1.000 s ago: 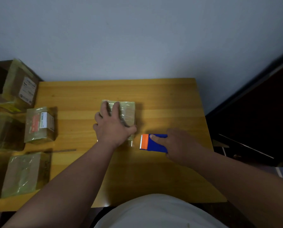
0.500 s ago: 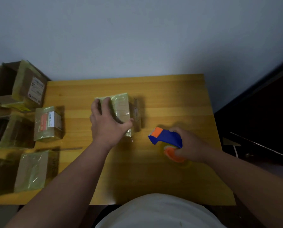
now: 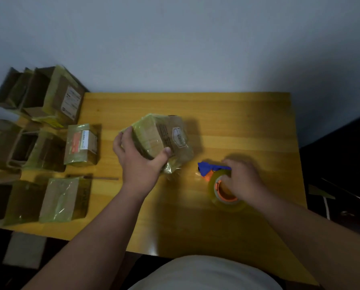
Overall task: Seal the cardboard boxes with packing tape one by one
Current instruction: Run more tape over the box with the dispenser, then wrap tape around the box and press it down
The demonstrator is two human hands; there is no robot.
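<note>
A small cardboard box (image 3: 164, 139) wrapped in yellowish tape stands tilted at the middle of the wooden table (image 3: 248, 122). My left hand (image 3: 139, 162) grips its near end, fingers on the left side and thumb on top. To the right, my right hand (image 3: 242, 181) holds a blue and orange tape dispenser (image 3: 218, 181) with a roll of clear tape, resting low on the table. A loose tape end hangs at the box's near corner.
Several cardboard boxes lie along the table's left side: a taped one with a red label (image 3: 82, 145), a taped one nearer me (image 3: 65, 199), and open ones (image 3: 49, 95) behind. A dark cabinet (image 3: 342, 164) stands beyond the table's right edge.
My left hand has tipped and turned the box so a printed side faces up. My right hand pulled the dispenser back from the box and set it lower on the table to the right.
</note>
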